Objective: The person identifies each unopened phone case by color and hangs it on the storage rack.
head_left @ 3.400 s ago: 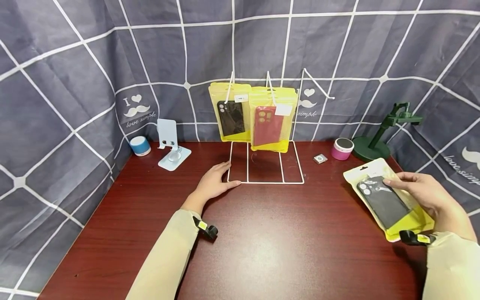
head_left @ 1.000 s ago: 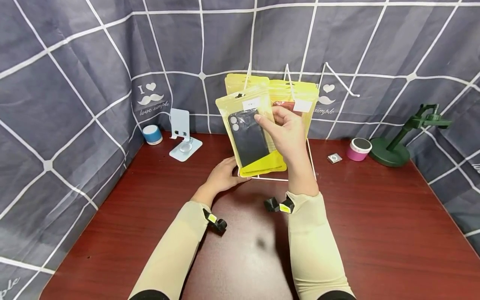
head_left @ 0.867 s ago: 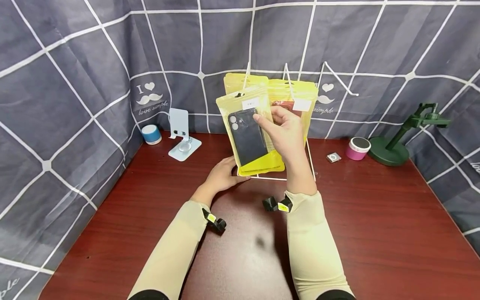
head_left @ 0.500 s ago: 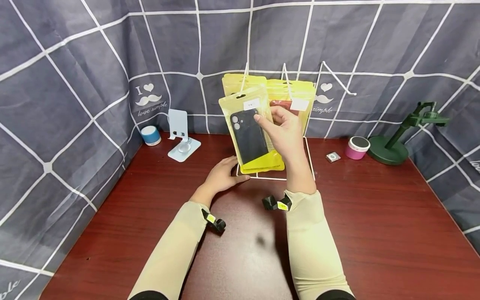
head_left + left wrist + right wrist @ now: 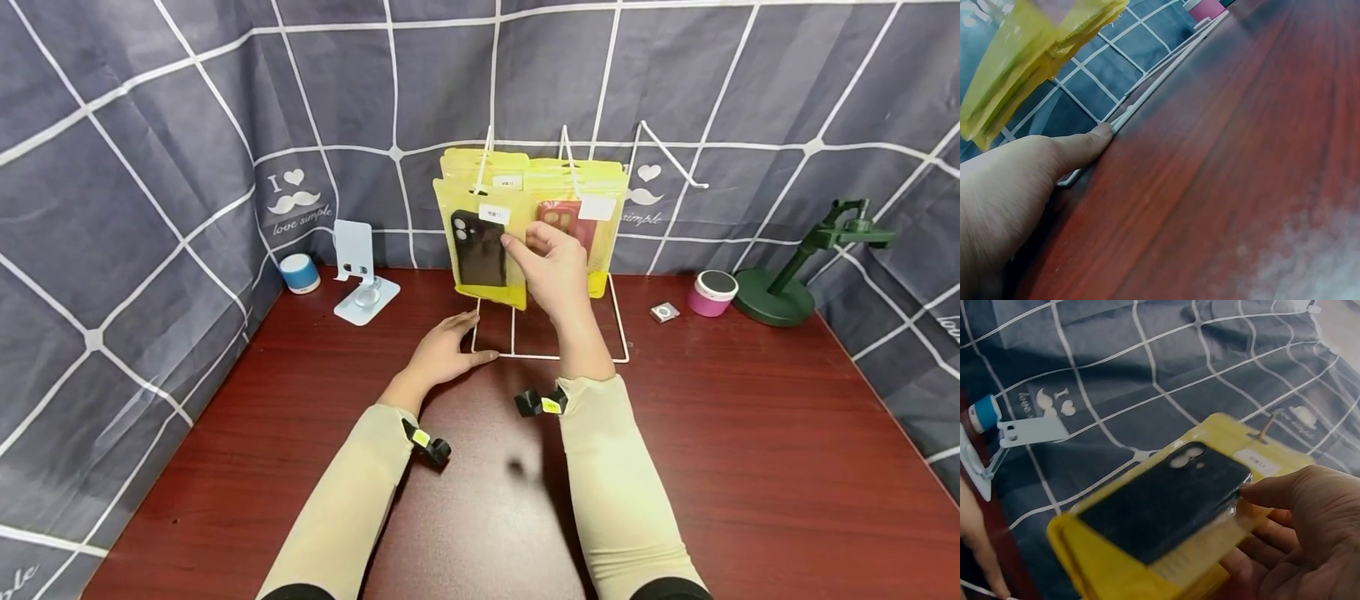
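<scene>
My right hand pinches the right edge of a clear-and-yellow bag with a black phone case in it, thumb in front. In the right wrist view the tip of a white hook pokes through the bag's hang hole. Behind it on the same left hook is another yellow bag. A bag with a red phone case hangs on the middle hook, partly covered by my right hand. My left hand rests at the front left corner of the white wire rack, its straight thumb touching the front wire.
The rack's right hook carries nothing. A light-blue phone stand and a blue cylinder stand at the left. At the right are a small silver player, a pink cylinder and a green stand.
My right hand has brought the bagged black phone case from the table's right side to the rack, then back onto the left hook. My left hand stays at the rack's corner.
</scene>
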The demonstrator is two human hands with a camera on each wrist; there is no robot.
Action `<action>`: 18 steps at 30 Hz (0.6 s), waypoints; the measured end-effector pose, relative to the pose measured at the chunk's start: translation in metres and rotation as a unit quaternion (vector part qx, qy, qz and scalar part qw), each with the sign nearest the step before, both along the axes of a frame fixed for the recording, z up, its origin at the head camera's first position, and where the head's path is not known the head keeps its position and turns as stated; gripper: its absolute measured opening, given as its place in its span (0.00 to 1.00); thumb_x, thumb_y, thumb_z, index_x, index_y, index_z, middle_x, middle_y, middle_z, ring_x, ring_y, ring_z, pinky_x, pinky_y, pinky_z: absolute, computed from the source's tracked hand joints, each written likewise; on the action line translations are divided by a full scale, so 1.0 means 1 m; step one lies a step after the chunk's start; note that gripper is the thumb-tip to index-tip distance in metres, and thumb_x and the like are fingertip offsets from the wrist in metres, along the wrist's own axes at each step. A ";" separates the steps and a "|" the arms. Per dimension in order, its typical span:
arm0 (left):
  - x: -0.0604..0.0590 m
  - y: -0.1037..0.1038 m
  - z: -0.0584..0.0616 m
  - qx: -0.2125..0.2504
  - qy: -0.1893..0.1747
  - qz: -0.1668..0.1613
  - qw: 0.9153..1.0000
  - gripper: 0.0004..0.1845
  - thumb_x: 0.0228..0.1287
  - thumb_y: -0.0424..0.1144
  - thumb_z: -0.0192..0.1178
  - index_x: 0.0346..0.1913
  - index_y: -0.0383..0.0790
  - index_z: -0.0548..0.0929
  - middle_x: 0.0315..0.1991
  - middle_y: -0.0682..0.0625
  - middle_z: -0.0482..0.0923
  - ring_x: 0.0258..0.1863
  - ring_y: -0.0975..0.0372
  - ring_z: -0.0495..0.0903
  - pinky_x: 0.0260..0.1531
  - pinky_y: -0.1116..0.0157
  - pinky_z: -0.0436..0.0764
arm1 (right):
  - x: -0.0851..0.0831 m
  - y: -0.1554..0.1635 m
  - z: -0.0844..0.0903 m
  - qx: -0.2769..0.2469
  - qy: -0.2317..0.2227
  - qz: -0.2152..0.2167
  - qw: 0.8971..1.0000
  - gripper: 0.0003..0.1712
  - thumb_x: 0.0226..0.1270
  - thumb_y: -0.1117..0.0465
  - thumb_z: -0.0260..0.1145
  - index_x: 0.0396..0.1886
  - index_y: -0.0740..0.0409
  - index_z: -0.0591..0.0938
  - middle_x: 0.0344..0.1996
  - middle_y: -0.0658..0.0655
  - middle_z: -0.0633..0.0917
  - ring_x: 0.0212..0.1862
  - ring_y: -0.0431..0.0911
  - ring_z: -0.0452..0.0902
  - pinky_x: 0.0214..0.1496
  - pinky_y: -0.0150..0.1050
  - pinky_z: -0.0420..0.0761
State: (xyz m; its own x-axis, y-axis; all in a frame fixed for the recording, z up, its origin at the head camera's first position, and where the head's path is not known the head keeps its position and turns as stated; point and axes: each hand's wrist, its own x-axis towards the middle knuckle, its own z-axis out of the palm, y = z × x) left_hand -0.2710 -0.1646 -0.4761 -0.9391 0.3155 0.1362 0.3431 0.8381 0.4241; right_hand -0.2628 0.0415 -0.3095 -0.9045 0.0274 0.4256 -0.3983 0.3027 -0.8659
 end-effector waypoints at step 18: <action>-0.002 -0.002 0.001 -0.011 0.006 -0.003 1.000 0.51 0.59 0.74 0.58 0.76 0.42 0.67 0.76 0.48 0.63 0.76 0.54 0.59 0.73 0.55 0.60 | -0.028 -0.006 -0.014 0.047 0.071 -0.078 0.993 0.17 0.65 0.43 0.71 0.31 0.52 0.92 0.24 0.50 0.89 0.26 0.41 0.75 0.29 0.34 0.65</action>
